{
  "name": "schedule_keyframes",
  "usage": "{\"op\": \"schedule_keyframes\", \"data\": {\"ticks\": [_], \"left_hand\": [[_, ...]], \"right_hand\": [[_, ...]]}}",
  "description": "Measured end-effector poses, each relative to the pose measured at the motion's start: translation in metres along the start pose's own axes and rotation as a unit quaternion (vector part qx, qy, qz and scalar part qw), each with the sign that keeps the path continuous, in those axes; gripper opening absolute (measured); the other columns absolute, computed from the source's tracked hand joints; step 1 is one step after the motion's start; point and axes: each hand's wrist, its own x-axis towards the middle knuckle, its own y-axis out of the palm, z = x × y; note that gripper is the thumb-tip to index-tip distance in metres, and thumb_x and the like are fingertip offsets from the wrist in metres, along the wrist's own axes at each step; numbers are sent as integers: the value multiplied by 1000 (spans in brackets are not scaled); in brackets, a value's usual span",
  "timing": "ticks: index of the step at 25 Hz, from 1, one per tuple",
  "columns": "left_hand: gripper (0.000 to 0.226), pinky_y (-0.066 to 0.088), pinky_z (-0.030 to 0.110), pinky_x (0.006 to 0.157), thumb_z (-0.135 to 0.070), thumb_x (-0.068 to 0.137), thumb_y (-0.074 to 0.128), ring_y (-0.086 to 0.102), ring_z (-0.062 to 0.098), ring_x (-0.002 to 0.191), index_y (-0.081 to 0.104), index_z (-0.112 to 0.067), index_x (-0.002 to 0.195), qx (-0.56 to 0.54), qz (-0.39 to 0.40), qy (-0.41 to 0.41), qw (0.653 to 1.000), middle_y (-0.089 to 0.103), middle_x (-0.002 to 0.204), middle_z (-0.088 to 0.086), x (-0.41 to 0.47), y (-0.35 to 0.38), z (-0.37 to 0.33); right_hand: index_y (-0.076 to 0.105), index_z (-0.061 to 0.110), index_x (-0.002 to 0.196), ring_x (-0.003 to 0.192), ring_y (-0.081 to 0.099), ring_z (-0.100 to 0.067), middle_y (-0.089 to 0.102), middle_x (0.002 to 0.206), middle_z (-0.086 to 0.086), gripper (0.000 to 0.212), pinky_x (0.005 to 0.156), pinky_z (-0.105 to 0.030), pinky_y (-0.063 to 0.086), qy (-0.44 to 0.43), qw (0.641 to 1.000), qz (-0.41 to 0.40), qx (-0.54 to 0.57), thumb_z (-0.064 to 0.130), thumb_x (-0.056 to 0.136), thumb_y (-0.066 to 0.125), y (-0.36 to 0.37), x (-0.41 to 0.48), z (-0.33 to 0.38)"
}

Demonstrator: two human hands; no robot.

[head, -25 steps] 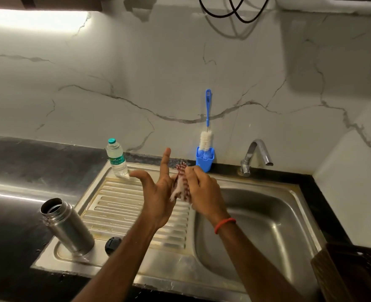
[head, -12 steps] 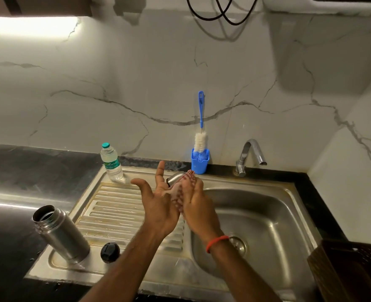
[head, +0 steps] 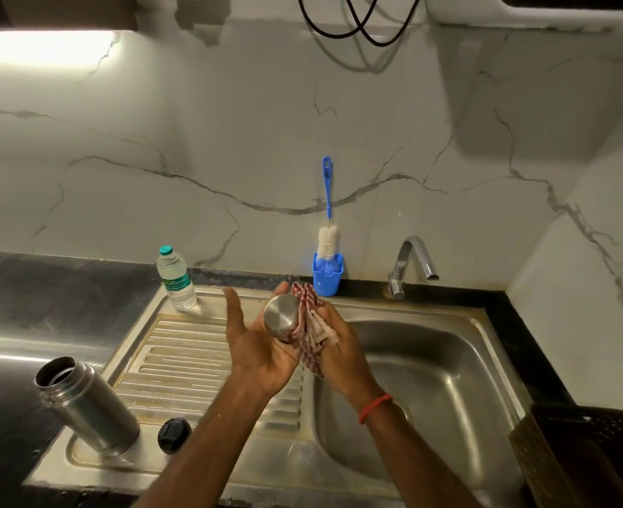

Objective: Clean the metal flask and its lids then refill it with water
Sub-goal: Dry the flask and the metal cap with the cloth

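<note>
the steel lid cup lies in the upturned palm of the left hand, flat end facing the camera, above the ribbed drainboard of the sink. the left fingers are spread wide and loose, the cup resting on the palm rather than gripped. pressed against the cup's right side is a red-and-white checked cloth, bunched in the right hand, whose fingers are curled closed around the fabric. a red band circles the right wrist. the open metal flask stands at the drainboard's near left corner, with a black cap just beside it on the steel. at the far edge stands a plastic water bottle. a blue bottle brush sits in a blue holder against the wall, left of the tap.
</note>
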Motion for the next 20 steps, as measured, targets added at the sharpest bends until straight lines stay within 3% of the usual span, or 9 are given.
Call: {"op": "schedule_keyframes", "data": {"ticks": [2,4,6,7,10,12,15,17,20], "left_hand": [[116,61,47,88,-55,42,99,72,32,103,56,-10,139,-18,-18,16,1000,69,121,20,4,-2,2],[98,63,44,82,-39,43,102,73,32,99,60,-10,127,6,-18,45,999,69,119,23,8,0,0],[68,65,40,74,-28,63,95,72,30,93,61,-14,120,130,-45,95,986,68,114,20,11,3,3],[54,64,37,67,-28,71,89,71,27,90,62,-16,115,223,-71,136,963,69,109,16,14,3,7],[37,58,33,70,-56,83,71,68,19,91,65,-25,101,453,-107,277,841,67,101,6,17,-4,12],[42,54,36,78,-72,92,48,59,13,94,65,-34,95,577,-118,364,722,59,99,-2,22,-18,3],[55,51,44,69,-64,102,29,55,15,85,67,-25,111,707,-92,437,548,56,99,-4,24,-31,-11],[55,46,36,60,-61,103,25,54,17,75,57,-20,121,748,-62,466,469,57,101,2,18,-30,-16],[49,36,27,64,-58,100,31,55,18,74,53,-20,119,782,-17,510,357,60,100,7,12,-29,-21]], "right_hand": [[64,48,98,98,68,2,72,97,21,26,82,-23,56,26,999,-16,-16,47,104,38,3,3,9],[67,44,99,98,69,-3,74,100,14,28,89,-33,58,44,998,-42,34,57,97,42,5,7,8],[71,37,109,104,70,-11,75,108,8,33,96,-41,56,83,988,-51,122,57,96,48,10,9,2],[71,34,114,107,69,-15,74,111,5,35,99,-44,54,113,979,-60,161,56,96,51,13,9,1],[68,28,122,115,66,-23,72,119,-2,51,106,-51,48,177,954,-47,237,63,87,59,16,7,2],[68,22,124,120,64,-25,70,124,-8,55,110,-50,44,173,941,-13,292,60,86,57,13,6,6],[77,19,108,118,65,-29,70,121,-15,46,110,-49,43,164,921,-4,352,56,88,57,14,3,20],[78,20,99,111,68,-31,73,112,-16,46,106,-53,47,149,938,-29,311,60,84,61,19,6,22],[78,18,95,101,72,-32,76,102,-15,50,98,-56,52,176,946,-60,265,62,88,58,22,10,28]]}}
